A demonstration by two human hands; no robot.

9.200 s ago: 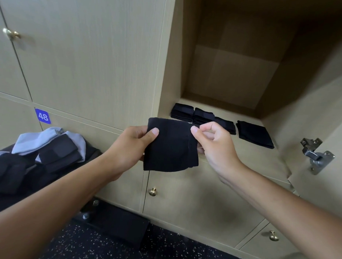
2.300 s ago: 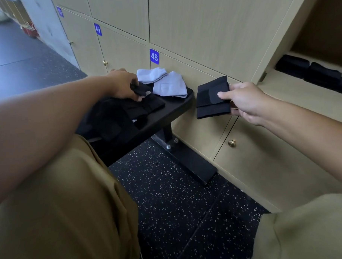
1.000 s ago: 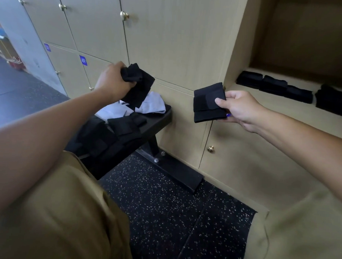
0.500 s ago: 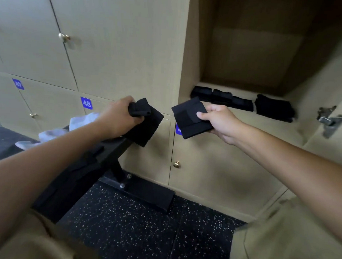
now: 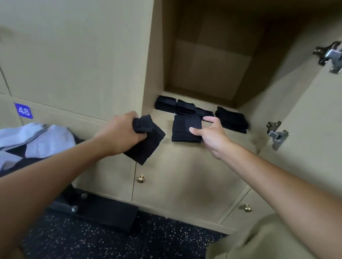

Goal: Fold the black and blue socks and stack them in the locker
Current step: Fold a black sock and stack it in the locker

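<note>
My right hand [image 5: 210, 133] pinches a folded black sock [image 5: 185, 130] at its right edge, holding it flat at the front of the open locker's floor [image 5: 185, 153]. My left hand [image 5: 119, 133] grips a loose black sock [image 5: 146, 142] that hangs down in front of the locker's left edge. Behind them, folded black socks [image 5: 184, 107] lie in a row along the locker floor, with a thicker stack of black socks [image 5: 232, 120] to the right. Pale blue socks [image 5: 36, 138] lie on the dark bench at the left.
The locker door [image 5: 321, 134] stands open at the right, with metal hinges [image 5: 276, 134] sticking out. Closed lockers with brass knobs [image 5: 141, 179] are below and to the left. A black bench base [image 5: 105, 212] sits on the speckled floor.
Both hands moved toward the open locker. My right hand brought the folded sock down onto the locker floor in front of the row. The left hand followed with its loose sock.
</note>
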